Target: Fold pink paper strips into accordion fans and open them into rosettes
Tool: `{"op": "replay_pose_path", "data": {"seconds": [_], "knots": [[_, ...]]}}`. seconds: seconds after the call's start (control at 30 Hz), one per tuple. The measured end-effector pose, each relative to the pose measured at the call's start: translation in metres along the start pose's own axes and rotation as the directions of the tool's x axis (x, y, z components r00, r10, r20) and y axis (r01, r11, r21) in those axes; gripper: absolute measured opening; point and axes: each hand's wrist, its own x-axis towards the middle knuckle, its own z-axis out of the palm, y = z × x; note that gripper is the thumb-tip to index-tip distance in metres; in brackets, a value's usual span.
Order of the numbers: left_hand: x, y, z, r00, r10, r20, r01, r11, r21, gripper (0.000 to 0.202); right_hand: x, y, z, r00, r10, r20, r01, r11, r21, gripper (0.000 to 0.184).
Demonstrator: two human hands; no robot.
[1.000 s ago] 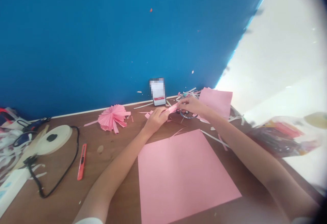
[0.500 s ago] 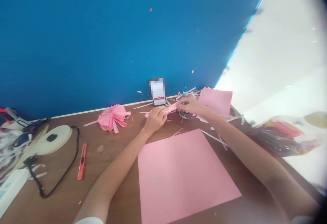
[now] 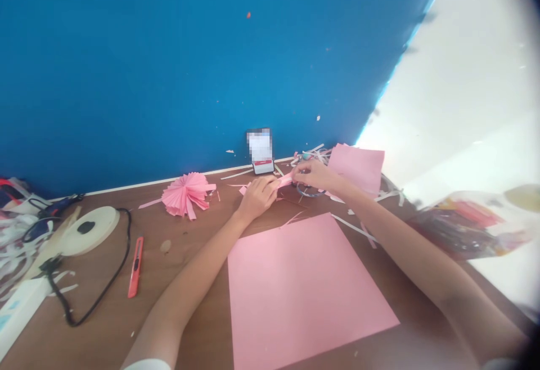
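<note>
Both my hands are stretched out over the far part of the brown table (image 3: pixel 185 257). My left hand (image 3: pixel 256 197) is closed round one end of a narrow folded strip of pink paper (image 3: pixel 285 179). My right hand (image 3: pixel 314 174) pinches the strip's other end. A large square sheet of pink paper (image 3: pixel 304 288) lies flat between my forearms. A finished pink pleated paper fan (image 3: pixel 185 193) rests to the left of my left hand. Scissors with dark handles (image 3: pixel 307 192) lie under my right hand.
A phone (image 3: pixel 260 152) leans on the blue wall. Another pink sheet (image 3: pixel 358 167) lies at the back right among paper scraps. On the left are an orange utility knife (image 3: pixel 135 266), a tape roll (image 3: pixel 90 229), a black cable (image 3: pixel 97 297). A plastic bag (image 3: pixel 464 224) sits right.
My left hand has slid a little to the right along the pink strip, closer to my right hand. Everything else stays where it was.
</note>
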Motion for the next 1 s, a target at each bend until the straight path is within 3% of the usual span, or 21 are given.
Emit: {"op": "replay_pose_path", "data": {"seconds": [0.23,0.47,1.0], "knots": [[0.0,0.0,-0.001,1.0,0.004,0.015,-0.004,1.0,-0.023,0.029,0.001,0.002,0.001,1.0,-0.008,-0.005,0.008,1.0,-0.001,0.024],[0.001,0.001,-0.002,1.0,0.009,0.002,-0.009,1.0,-0.028,0.027,-0.002,-0.004,-0.001,0.993,0.098,0.066,-0.104,0.988,0.11,0.024],[0.002,0.004,-0.003,0.999,-0.03,0.041,0.03,0.999,0.015,0.026,-0.002,-0.01,0.001,0.999,0.042,-0.012,-0.042,0.997,-0.061,0.022]]}}
